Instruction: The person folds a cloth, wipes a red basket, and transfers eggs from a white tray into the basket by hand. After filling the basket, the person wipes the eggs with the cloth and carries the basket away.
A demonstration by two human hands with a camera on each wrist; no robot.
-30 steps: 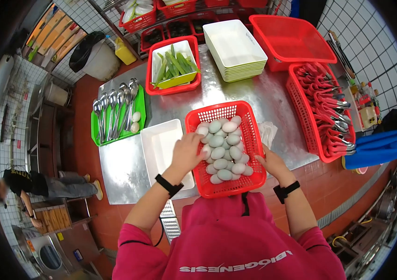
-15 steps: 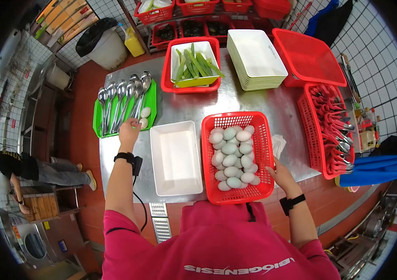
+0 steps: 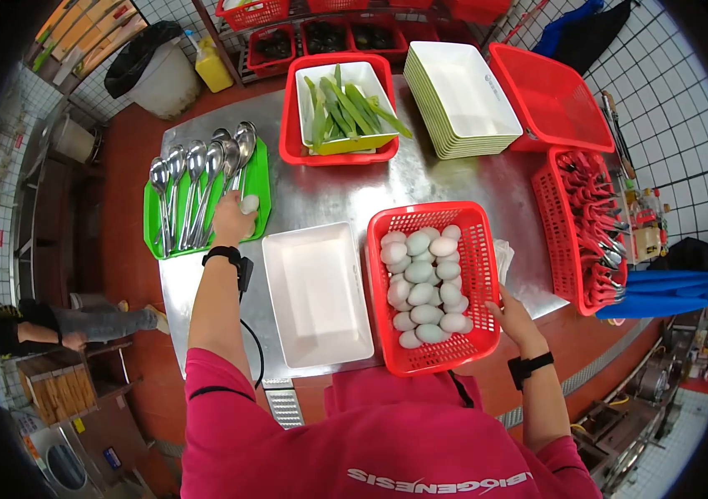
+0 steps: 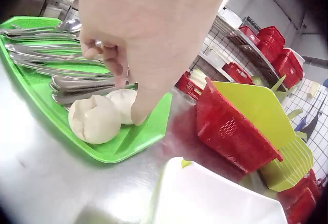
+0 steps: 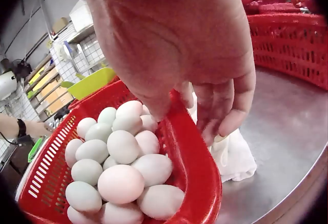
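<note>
At the green tray (image 3: pixel 262 179), my left hand (image 3: pixel 231 219) pinches a pale egg (image 4: pixel 122 105) between thumb and fingers, as the left wrist view shows. A second egg with a broken, dented shell (image 4: pixel 95 119) touches it on the tray's corner. Metal spoons (image 3: pixel 196 158) lie beside them. My right hand (image 5: pixel 179 44) grips the right rim of the red basket (image 5: pixel 192 167), thumb inside and fingers outside. Many whitish and pale green eggs (image 5: pixel 121 184) fill the basket. An empty white container (image 3: pixel 317 291) stands between tray and basket.
Behind are a red basket (image 3: pixel 291 137) holding green vegetables (image 3: pixel 345 108), stacked white trays (image 3: pixel 466 91) and an empty red bin (image 3: pixel 549 96). Red-handled utensils (image 3: pixel 591 208) fill a basket at right. A white cloth (image 3: pixel 503 258) lies beside the egg basket. Another person stands far left.
My left hand has moved left from the egg basket to the eggs on the green tray. The right hand stays at the basket's right rim.
</note>
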